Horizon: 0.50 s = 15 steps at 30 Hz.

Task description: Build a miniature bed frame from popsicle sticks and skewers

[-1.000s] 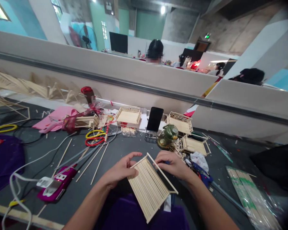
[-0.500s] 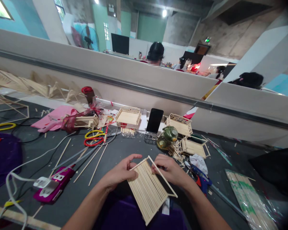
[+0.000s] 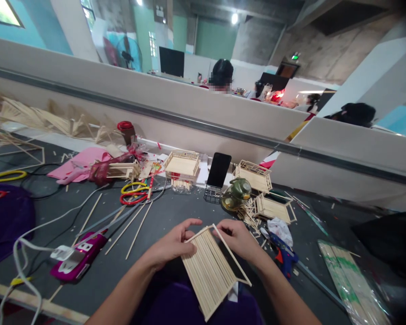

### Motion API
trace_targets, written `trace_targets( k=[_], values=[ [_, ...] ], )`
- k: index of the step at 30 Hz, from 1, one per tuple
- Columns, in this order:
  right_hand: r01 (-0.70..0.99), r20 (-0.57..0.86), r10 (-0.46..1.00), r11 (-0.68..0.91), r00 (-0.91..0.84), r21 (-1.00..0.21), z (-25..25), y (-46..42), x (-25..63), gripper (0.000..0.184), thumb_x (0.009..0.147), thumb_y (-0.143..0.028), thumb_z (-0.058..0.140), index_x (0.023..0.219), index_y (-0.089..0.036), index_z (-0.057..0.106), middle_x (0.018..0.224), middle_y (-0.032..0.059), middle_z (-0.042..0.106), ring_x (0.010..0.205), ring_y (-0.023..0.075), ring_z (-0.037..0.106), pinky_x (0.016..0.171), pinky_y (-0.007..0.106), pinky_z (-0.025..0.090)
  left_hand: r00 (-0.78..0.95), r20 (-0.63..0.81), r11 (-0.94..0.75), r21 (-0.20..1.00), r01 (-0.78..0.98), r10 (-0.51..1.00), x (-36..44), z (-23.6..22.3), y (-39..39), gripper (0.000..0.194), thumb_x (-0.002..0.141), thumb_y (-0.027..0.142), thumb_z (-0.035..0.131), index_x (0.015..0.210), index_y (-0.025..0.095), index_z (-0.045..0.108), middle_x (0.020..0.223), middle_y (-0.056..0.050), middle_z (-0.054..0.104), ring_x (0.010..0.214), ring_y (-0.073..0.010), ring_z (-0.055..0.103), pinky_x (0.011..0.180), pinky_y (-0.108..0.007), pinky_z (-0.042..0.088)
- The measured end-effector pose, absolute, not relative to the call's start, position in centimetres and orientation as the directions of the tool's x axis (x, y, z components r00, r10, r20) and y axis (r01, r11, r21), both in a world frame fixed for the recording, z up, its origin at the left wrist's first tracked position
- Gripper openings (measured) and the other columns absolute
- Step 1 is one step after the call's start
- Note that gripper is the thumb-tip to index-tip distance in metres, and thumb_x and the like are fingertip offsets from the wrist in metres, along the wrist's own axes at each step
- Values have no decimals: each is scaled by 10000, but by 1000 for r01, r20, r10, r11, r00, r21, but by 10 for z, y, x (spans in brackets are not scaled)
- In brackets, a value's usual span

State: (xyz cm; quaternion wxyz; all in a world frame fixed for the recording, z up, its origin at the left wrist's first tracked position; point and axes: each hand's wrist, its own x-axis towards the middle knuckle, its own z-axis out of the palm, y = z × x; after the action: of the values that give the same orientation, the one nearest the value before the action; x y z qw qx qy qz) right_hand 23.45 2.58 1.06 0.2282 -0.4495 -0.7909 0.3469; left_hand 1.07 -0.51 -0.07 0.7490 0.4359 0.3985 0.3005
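fingers (image 3: 223,226), rt hand (image 3: 240,239), partly behind stick pnl (image 3: 209,268)

Stick panel (image 3: 209,273) front ctr, btwn L hand (image 3: 174,243) (thumb on its top-left part) & R hand (image 3: 235,239) (by its upper-R bar). Behind panel, twd back of tabletop (image 3: 179,212): phone (image 3: 219,169) on wire stand (image 3: 212,195). Stick tray (image 3: 182,163) L of phone, short sticks (image 3: 181,185) just in front of tray. Container (image 3: 237,194) just R of phone. Glue gun (image 3: 286,257) R of R hand, crumpled tissue (image 3: 280,231) just behind gun; stick packs (image 3: 347,273) far R. L side: power strip (image 3: 79,259) near front, scissors (image 3: 133,196) behind it, loose sticks (image 3: 139,229) btwn strip & L hand. Cup (image 3: 126,133) back L, nr partition (image 3: 189,110).
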Motion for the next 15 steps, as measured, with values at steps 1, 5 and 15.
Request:
trace_targets(
  k=[1,5,15],
  values=[
    [560,54,882,344,-469,-753,11,26,236,276,911,-289,510,684,-172,617,649,-19,572,620,119,507,569,218,348,502,-336,440,892,-101,797,10,0,-6,731,618,98,617,1315,160,409,703,52,542,574,-90,446,515,-216,259],
    [548,120,941,285,-317,-786,13,25,249,270,914,-323,496,695,-182,569,631,-26,512,611,127,476,576,230,354,495,-336,441,891,-110,801,7,2,-7,724,627,113,641,1314,164,417,666,73,506,543,-78,412,503,-211,254],
    [334,162,967,89,197,-939,41,-21,326,224,833,-418,637,777,-202,637,624,2,533,563,147,466,510,255,384,366,-329,425,877,-224,870,-3,-1,-3,703,641,163,709,1303,178,470,788,-1,657,677,-149,587,609,-240,386]
  ],
)
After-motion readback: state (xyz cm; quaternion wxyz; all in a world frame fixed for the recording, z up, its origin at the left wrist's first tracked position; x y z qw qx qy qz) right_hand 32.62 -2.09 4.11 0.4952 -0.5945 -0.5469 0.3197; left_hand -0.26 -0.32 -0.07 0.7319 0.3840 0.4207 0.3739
